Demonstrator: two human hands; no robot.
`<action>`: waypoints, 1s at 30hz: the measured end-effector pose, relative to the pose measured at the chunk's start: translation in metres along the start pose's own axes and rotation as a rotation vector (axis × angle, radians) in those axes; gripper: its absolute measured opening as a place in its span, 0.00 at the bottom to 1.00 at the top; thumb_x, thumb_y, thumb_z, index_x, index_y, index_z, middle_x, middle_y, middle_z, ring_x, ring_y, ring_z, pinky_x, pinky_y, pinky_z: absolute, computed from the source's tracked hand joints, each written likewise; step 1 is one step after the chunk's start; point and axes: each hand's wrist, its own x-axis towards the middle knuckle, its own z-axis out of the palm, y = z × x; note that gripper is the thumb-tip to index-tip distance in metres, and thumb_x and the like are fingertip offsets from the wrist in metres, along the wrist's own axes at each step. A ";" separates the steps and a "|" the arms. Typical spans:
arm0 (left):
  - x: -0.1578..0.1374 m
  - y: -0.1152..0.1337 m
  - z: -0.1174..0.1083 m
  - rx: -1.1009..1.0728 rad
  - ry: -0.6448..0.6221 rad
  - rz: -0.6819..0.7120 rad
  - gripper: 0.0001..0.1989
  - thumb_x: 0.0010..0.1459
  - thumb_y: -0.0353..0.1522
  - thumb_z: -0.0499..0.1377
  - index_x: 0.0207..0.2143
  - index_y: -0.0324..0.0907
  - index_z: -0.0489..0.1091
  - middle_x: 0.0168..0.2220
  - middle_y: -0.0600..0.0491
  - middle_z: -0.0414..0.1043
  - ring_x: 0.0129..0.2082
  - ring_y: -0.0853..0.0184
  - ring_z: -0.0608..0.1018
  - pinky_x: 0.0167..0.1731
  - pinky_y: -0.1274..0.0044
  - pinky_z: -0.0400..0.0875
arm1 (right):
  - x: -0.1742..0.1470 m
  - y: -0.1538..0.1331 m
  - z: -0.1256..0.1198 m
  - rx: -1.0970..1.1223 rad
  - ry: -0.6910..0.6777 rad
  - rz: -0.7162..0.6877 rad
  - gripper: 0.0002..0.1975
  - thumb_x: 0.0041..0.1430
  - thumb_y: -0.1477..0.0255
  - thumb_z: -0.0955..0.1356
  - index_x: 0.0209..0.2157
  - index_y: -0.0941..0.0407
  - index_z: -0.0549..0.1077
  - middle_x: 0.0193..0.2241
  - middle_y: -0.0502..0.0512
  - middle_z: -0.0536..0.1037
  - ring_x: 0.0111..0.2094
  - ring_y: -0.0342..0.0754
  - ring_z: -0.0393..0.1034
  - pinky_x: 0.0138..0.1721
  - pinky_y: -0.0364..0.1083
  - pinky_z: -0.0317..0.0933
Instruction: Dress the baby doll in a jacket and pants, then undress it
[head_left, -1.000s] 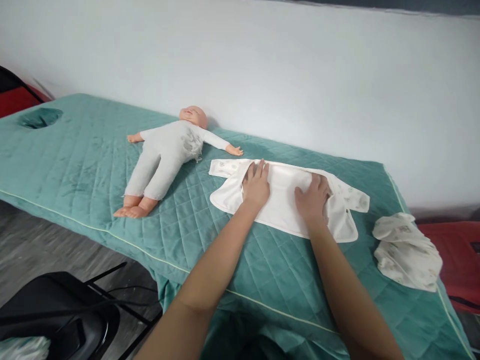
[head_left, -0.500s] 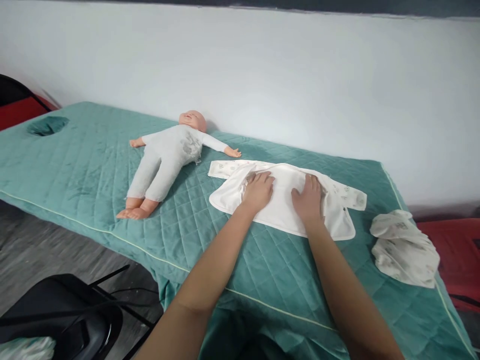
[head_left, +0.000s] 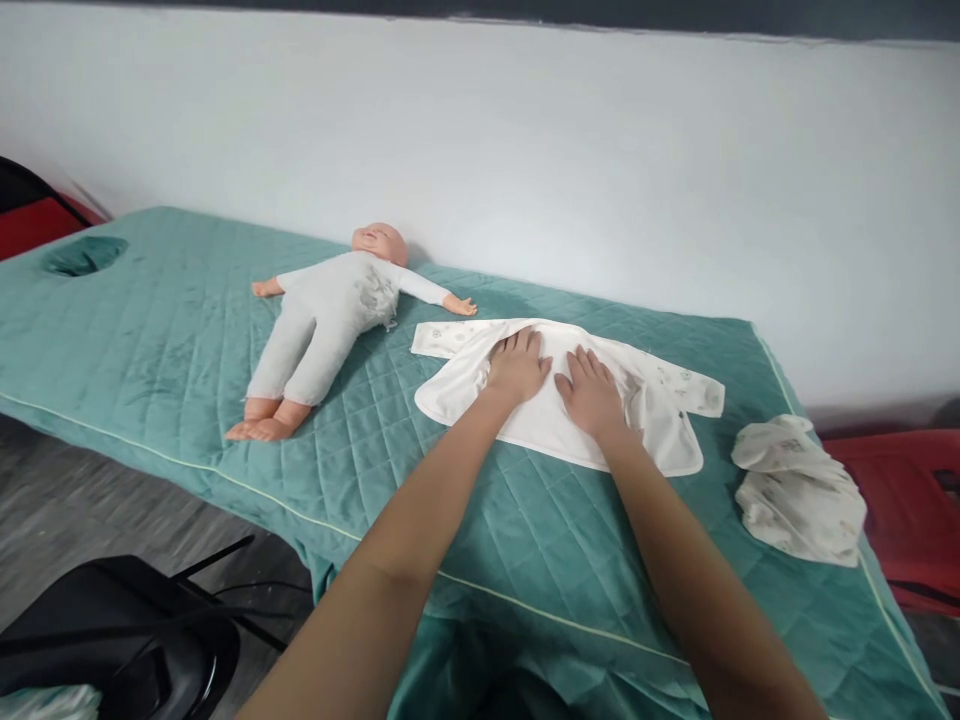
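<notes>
A white baby shirt (head_left: pixel 540 425) with small prints on its sleeves lies opened out on the green quilted bed cover (head_left: pixel 390 410). My left hand (head_left: pixel 519 366) rests flat on the left half of the shirt, fingers spread. On the right half lies my right hand (head_left: pixel 592 392), palm down, its fingers apart and its thumb pointing inward. Neither hand grips the cloth. To the left, a baby doll (head_left: pixel 322 320) in a pale grey body is on its back, arms stretched out, with a worn patch on its side.
A crumpled white printed cloth (head_left: pixel 799 490) lies near the right end of the bed. A black chair (head_left: pixel 120 630) stands at the lower left, and a red chair (head_left: pixel 896 500) at the right. The white wall (head_left: pixel 525 150) runs behind the bed.
My right hand has moved left across the shirt, closer to my left hand. My left hand stays in about the same place. The view has shifted slightly.
</notes>
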 end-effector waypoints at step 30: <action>0.016 -0.010 0.001 -0.031 0.097 -0.119 0.20 0.67 0.32 0.46 0.59 0.40 0.61 0.63 0.41 0.59 0.58 0.55 0.72 0.59 0.67 0.67 | 0.028 0.023 0.002 0.114 0.210 0.143 0.27 0.66 0.67 0.58 0.61 0.66 0.64 0.62 0.71 0.65 0.63 0.62 0.57 0.63 0.58 0.53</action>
